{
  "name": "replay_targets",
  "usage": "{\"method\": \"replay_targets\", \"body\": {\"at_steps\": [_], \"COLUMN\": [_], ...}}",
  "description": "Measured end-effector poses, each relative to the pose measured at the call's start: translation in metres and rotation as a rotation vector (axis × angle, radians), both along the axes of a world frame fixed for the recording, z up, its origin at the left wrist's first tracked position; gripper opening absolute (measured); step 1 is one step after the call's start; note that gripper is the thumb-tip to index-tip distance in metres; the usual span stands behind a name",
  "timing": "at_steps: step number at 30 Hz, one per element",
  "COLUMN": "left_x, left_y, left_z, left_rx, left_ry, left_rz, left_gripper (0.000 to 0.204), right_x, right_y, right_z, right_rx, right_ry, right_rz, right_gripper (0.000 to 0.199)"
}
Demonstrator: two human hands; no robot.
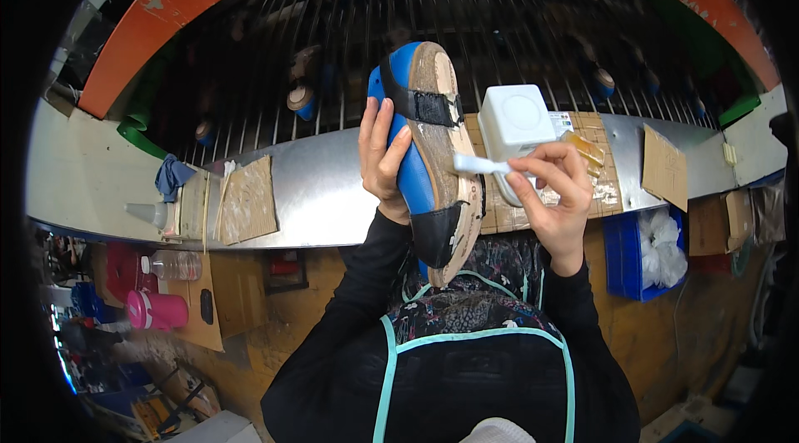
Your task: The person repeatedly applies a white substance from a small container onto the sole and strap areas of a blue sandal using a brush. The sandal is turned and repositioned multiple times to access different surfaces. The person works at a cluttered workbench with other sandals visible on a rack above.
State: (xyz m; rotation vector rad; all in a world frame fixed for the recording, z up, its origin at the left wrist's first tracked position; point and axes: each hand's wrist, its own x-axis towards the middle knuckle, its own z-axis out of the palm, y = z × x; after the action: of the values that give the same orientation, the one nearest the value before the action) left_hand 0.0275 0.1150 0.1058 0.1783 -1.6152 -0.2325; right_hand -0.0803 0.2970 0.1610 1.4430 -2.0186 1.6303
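Note:
My left hand (384, 162) grips the blue side of a shoe (433, 143) and holds it up lengthwise. Its underside faces right, showing a tan, fibrous bottom, black straps folded over the edge and a pale strip along the side. Between the thumb and fingers of my right hand (559, 193) is a small white brush (478, 163), its head at or very near the middle of the shoe's underside. Whether the bristles touch cannot be told. Just behind my right hand stands a white box-shaped container (513, 117) on a cardboard sheet (595, 185).
Beyond the metal ledge (308, 193) runs a rack of dark rods (333, 52) with several shoes on it. A yellowish clear block (587, 152) lies by the container. A blue bin (628, 260) with plastic bags stands right; a pink jug (158, 310) is low left.

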Motion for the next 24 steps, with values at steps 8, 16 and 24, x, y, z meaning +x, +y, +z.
{"method": "replay_targets", "body": {"at_steps": [8,16,24], "left_x": [0.007,0.009,0.008], "left_y": [-0.012,-0.003,-0.003], "left_z": [-0.004,-0.002,-0.006], "left_rx": [-0.047,-0.036,-0.043], "left_ry": [0.021,0.002,0.004], "left_rz": [0.032,-0.059,-0.029], "left_gripper": [0.046,0.044,0.042], "right_x": [0.001,-0.006,-0.007], "right_y": [0.007,-0.006,0.004], "right_z": [0.008,0.02,0.02], "right_rx": [0.085,0.123,0.151], "right_ry": [0.174,0.214,0.19], "right_rz": [0.143,0.028,0.11], "right_gripper": [0.019,0.017,0.017]}}
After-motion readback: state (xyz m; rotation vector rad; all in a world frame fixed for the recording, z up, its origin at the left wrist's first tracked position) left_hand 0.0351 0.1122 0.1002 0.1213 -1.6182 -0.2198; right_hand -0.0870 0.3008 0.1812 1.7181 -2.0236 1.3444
